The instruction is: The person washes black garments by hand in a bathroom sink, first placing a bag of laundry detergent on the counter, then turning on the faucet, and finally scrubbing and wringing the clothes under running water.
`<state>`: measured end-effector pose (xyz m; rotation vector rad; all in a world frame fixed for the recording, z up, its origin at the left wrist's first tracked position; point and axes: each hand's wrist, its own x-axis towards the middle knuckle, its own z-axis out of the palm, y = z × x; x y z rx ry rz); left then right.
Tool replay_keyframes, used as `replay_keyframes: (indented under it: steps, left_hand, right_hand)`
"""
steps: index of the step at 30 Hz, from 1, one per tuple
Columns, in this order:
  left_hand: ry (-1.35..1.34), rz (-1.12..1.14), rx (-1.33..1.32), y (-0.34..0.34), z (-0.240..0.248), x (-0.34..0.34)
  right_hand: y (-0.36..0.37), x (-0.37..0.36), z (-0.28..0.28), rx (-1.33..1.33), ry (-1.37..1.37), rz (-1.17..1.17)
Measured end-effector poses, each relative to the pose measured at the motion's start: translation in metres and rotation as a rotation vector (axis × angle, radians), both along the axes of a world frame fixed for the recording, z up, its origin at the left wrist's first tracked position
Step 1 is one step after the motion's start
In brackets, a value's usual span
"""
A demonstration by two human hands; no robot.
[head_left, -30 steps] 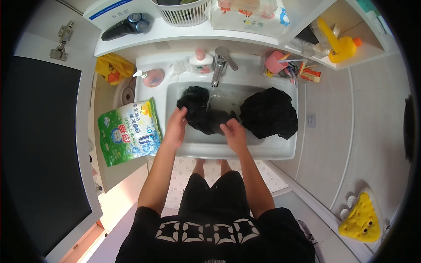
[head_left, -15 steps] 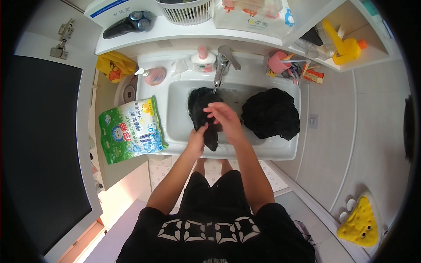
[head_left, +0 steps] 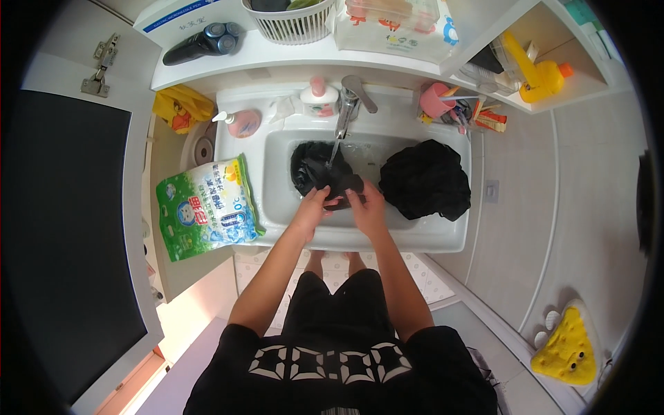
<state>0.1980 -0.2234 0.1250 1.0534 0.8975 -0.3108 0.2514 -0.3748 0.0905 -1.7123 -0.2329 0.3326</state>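
Observation:
Under the running faucet point(head_left: 348, 107), a wet black cloth garment point(head_left: 318, 166) lies in the left part of the white sink point(head_left: 277, 200). Water falls onto it in a thin stream. My left hand point(head_left: 312, 211) grips the garment's near edge, thumb on top. On the same edge, a little to the right, my right hand point(head_left: 368, 207) pinches the cloth, so a piece is stretched between both hands. A second black bundle of cloth point(head_left: 425, 178) rests at the sink's right side, partly over the rim, with neither hand touching it.
A green and white detergent bag point(head_left: 207, 207) lies left of the sink. Behind the basin stand a pink pump bottle point(head_left: 243, 122), a white bottle point(head_left: 319, 98) and a pink cup point(head_left: 436, 101). The shelf above holds an electric shaver point(head_left: 202, 43) and a white basket point(head_left: 290, 22).
My right hand has come down from above the garment to grip its near edge. The cloth's hanging end has been lifted and spread between my hands, and the water stream shows more plainly.

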Motion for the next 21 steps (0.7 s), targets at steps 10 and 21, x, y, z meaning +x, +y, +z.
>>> replay_keyframes:
  steps: [10,21]
  left_hand:
    - [-0.152,-0.43,0.573,0.051,0.009,-0.016]
    - [-0.287,-0.118,0.152,0.048,0.021,-0.007]
  right_hand:
    - [-0.016,0.039,0.039,0.107,0.204,-0.079]
    - [0.001,0.041,0.022,-0.067,0.004,-0.174]
